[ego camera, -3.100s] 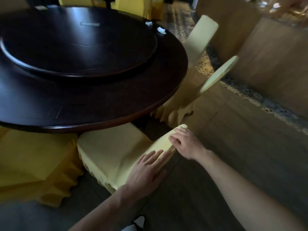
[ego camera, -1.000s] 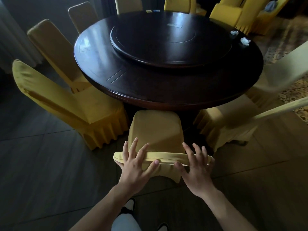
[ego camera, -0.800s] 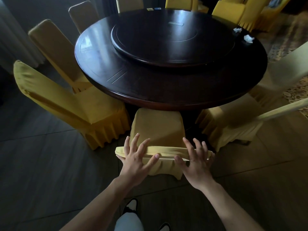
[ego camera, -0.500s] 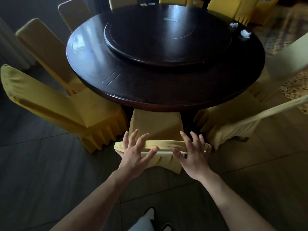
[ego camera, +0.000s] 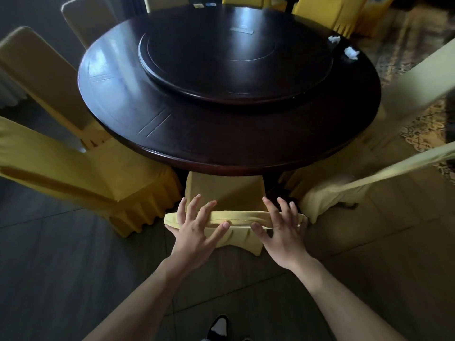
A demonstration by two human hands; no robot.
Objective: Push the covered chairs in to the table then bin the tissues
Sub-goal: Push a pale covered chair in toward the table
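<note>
- Head view: round dark counter point(ego camera: 246, 143) with a raised turntable point(ego camera: 234, 57) at its middle, ringed by yellow covered chairs.
- Nearest chair point(ego camera: 224, 193) straight ahead, seat already partly under the near edge of the counter, backrest top running left to right just this side of that edge.
- Left hand point(ego camera: 194, 232) laid over the left part of the backrest top, fingers point(ego camera: 192, 205) spread and nearly straight over the top edge, thumb on the near face of the cover; pressing, not clenched.
- Right hand point(ego camera: 283, 232) mirrored on the right part of the backrest top, fingers spread and draped over the edge, thumb on the near face; nothing else held.
- Deciding relation: counter lying dead ahead of both hands, backrest's long axis crosswise to the push, both hands equally near; an even shove from both palms probably enough to run the seat straight under.
- Big chair point(ego camera: 86, 173) to the left of the nearest chair, standing well out from the counter and turned at an angle; likely due a push later.
- Pale chair point(ego camera: 327, 193) to the right of the nearest chair, also angled, seat near the counter's edge.
- Two crumpled white tissues point(ego camera: 350, 52) on the far right rim of the counter, beyond the turntable, well apart from both hands; right hand the nearer side. Binning not yet begun; no bin in sight.
</note>
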